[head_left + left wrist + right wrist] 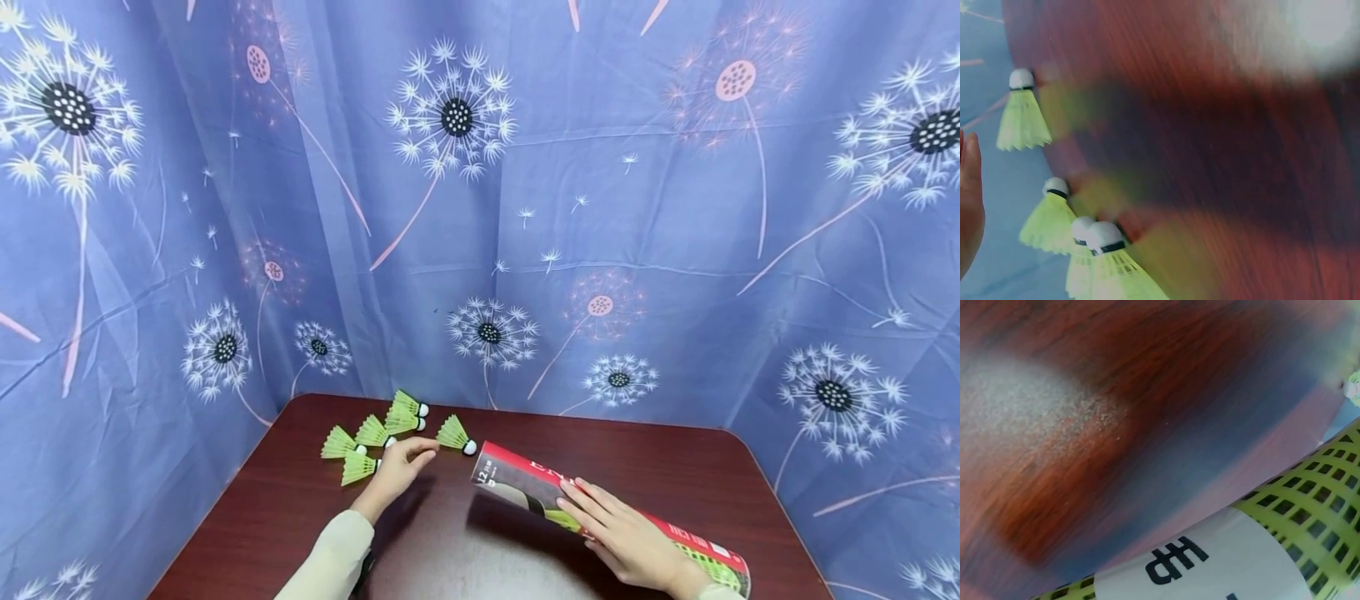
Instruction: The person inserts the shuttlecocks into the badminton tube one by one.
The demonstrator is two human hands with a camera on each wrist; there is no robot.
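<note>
Lower right: tube (534, 492) on table (720, 479), right hand (628, 537) across it, fingers outstretched. Left hand (397, 469) empty, fingers loosely bent, between lone shuttlecock (453, 434) and five more shuttlecocks (373, 431). Curtain (525, 233) behind.

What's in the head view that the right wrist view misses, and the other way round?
Only head: the left hand, the right hand on the tube, and the cluster of shuttlecocks.
Only right wrist: large black characters on a white patch of the tube.
Both: the tube and the table.
</note>
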